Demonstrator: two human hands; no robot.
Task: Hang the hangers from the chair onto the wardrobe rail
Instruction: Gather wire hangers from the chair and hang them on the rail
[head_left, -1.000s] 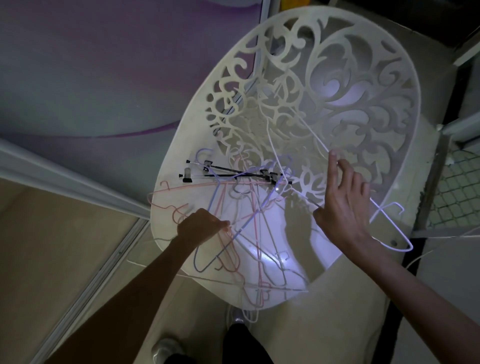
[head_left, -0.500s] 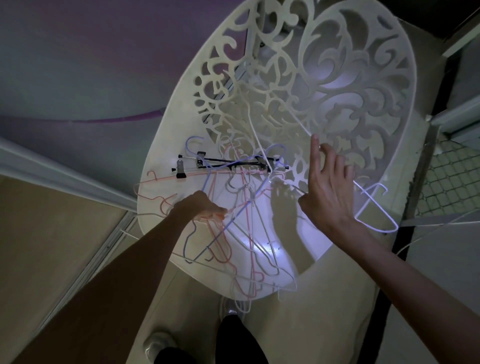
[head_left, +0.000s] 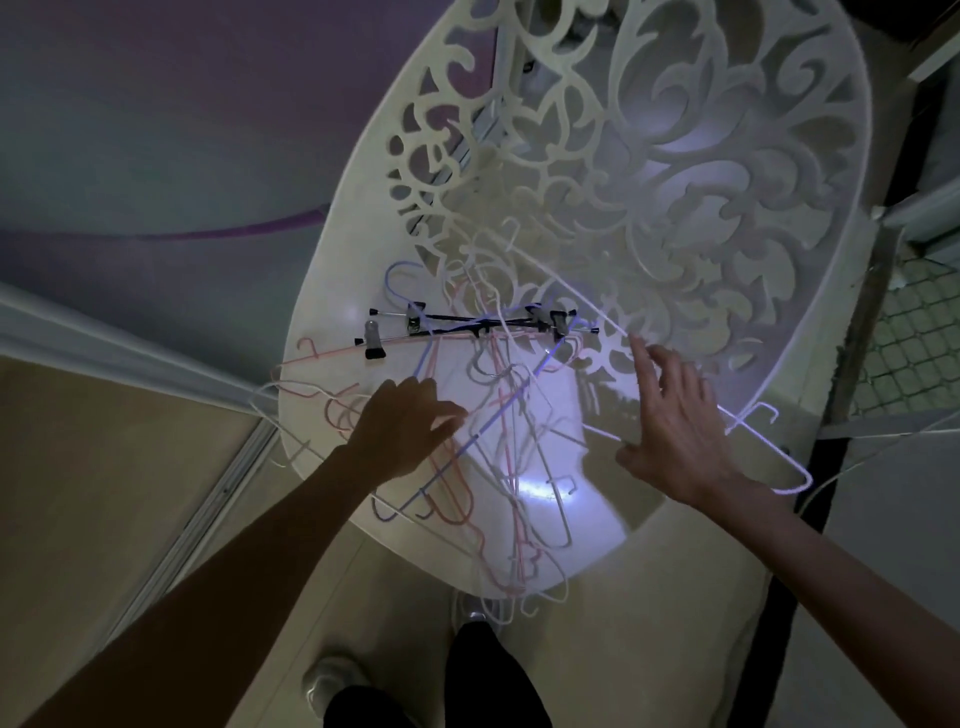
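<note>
Chair (head_left: 332, 291), white with a scroll-cut back, fills most of the view, its seat lit by a bright patch near the front edge. Wall (head_left: 156, 130) of grey and purple lies behind its left side, and a beige floor (head_left: 104, 493) runs below; a mesh panel (head_left: 919, 338) shows past the right edge of the seat. Legs in dark trousers (head_left: 467, 691) and a pale shoe (head_left: 332, 680) stand at the seat's front edge.

Hangers (head_left: 498, 467), thin wire ones in pink, blue and white, lie tangled across the seat from its left edge to its front edge, some hooks poking over the rim. Two black clip hangers (head_left: 467, 325) lie crosswise toward the back of the seat, on the pile. One white hanger (head_left: 769, 441) lies apart along the right edge, its corner sticking out over the rim.

Left hand (head_left: 405, 431) is over the left part of the pile, fingers bent down among the wires; whether it pinches one I cannot tell. Right hand (head_left: 675, 431) is over the right side of the seat, fingers spread and straight, just above the white hanger's wire, gripping nothing.
</note>
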